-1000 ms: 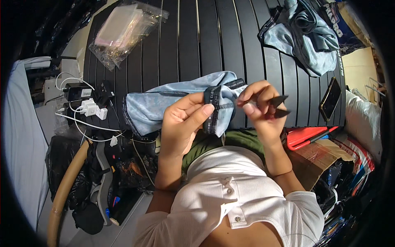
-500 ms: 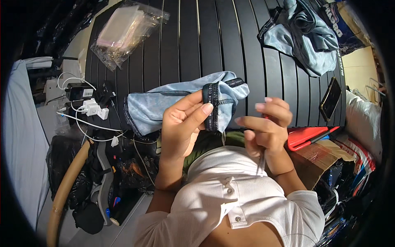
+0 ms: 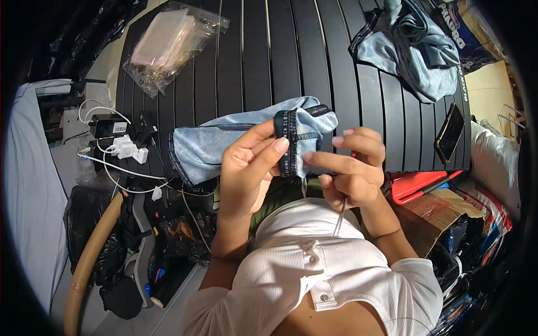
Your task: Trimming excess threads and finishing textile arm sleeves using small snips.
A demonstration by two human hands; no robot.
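Observation:
My left hand (image 3: 255, 159) pinches the black elastic band (image 3: 287, 143) of a light blue, mottled garment (image 3: 210, 148) between thumb and fingers. A dark seam runs along the band, and the rest of the cloth lies on the black slatted table. My right hand (image 3: 353, 173) is close beside the garment on the right, its index finger stretched toward the cloth near the band. Under its curled fingers hangs a thin grey tool with two slender prongs (image 3: 339, 217); its exact kind is not clear. A small red spot shows between the fingers.
On the black slatted table (image 3: 241, 61) lie a clear plastic bag of sleeves (image 3: 168, 45), more blue garments (image 3: 414, 56) and a phone (image 3: 450, 133). White chargers with cables (image 3: 128, 148) are at the left edge. A red tray (image 3: 412, 187) and cardboard box (image 3: 434, 218) stand right.
My right hand has moved left toward the garment, with its index finger now at the cloth. My left hand keeps its pinch on the band, almost unmoved.

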